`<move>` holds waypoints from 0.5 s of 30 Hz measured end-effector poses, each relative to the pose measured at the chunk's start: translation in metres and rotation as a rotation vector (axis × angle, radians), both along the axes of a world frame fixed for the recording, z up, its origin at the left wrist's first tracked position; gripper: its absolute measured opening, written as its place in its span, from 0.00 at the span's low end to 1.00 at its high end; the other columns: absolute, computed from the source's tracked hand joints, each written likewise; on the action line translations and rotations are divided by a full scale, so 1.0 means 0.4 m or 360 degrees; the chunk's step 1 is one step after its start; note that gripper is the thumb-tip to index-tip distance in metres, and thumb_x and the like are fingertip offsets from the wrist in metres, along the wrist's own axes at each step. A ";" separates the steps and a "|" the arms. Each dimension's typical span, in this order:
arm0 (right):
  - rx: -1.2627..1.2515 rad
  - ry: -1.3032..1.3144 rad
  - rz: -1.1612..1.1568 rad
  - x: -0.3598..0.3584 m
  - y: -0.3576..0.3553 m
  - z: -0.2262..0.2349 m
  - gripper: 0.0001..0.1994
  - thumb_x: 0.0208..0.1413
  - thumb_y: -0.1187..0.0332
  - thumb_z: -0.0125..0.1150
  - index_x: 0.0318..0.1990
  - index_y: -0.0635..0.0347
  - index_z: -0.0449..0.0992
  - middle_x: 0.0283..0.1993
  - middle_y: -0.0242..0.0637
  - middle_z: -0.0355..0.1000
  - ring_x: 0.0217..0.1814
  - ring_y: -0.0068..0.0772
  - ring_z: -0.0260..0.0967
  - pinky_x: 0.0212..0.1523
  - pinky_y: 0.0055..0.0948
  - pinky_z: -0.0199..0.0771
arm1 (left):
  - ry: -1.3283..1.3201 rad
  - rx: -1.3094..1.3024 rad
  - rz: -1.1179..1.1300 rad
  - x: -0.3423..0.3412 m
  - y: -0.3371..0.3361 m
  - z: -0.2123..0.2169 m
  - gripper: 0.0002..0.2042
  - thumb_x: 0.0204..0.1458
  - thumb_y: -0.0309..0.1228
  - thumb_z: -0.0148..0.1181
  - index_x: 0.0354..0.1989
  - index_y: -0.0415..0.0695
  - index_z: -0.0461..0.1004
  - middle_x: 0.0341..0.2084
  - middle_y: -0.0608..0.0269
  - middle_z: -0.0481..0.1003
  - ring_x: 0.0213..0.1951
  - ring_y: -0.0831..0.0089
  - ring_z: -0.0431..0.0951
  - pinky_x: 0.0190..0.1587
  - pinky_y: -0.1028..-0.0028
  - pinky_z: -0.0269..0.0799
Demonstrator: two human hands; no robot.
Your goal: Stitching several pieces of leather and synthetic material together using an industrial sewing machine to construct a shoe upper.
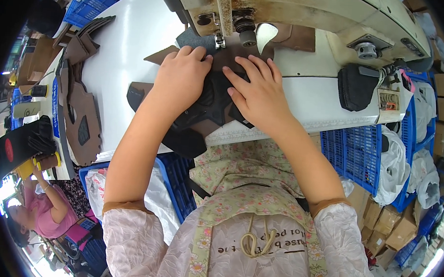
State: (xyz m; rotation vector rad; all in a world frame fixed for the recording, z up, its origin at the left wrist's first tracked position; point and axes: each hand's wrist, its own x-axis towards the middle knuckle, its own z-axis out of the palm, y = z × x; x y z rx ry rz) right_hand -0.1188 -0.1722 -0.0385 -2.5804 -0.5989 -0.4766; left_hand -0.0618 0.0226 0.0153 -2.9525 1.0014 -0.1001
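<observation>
A brown and black leather-like workpiece (211, 100) lies on the white machine table (120, 56), its far part under the sewing machine (311, 9). My left hand (182, 77) is closed on its left side, with fingers bent and drawn together just short of the presser foot (219, 40). On the right side my right hand (260, 90) rests with its fingers spread, fingertips touching the material. A blue-grey fabric piece (189, 39) shows left of the foot. The needle tip cannot be made out. One black part (183, 143) of the work hangs over the table's front edge.
Stacked brown cut pieces (83, 115) lie along the table's left side. A black padded pouch (357, 88) sits at the right end. Blue crates (351, 151) with white bags stand below right, another crate (176, 181) below left. A co-worker in pink (52, 212) is at far left.
</observation>
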 end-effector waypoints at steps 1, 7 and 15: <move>-0.0001 -0.0001 -0.0002 0.003 0.002 0.001 0.19 0.56 0.60 0.57 0.55 0.49 0.75 0.61 0.40 0.65 0.66 0.47 0.56 0.68 0.54 0.47 | -0.0029 0.0009 -0.0004 0.001 0.000 0.001 0.19 0.45 0.21 0.54 0.48 0.44 0.78 0.43 0.62 0.74 0.46 0.63 0.75 0.47 0.66 0.72; 0.0002 -0.0022 -0.0026 0.016 0.012 -0.003 0.18 0.56 0.60 0.57 0.54 0.49 0.76 0.60 0.40 0.66 0.66 0.46 0.57 0.68 0.53 0.47 | 0.0003 -0.0134 -0.0046 0.020 0.019 -0.003 0.20 0.44 0.20 0.54 0.48 0.43 0.78 0.45 0.61 0.75 0.45 0.61 0.76 0.48 0.64 0.72; 0.0032 -0.0026 -0.0042 0.029 0.021 0.001 0.18 0.56 0.61 0.57 0.54 0.51 0.76 0.60 0.41 0.67 0.66 0.47 0.58 0.67 0.55 0.48 | 0.0228 -0.0158 0.0008 0.052 0.042 0.022 0.17 0.47 0.20 0.53 0.46 0.41 0.77 0.48 0.58 0.75 0.45 0.56 0.76 0.49 0.61 0.73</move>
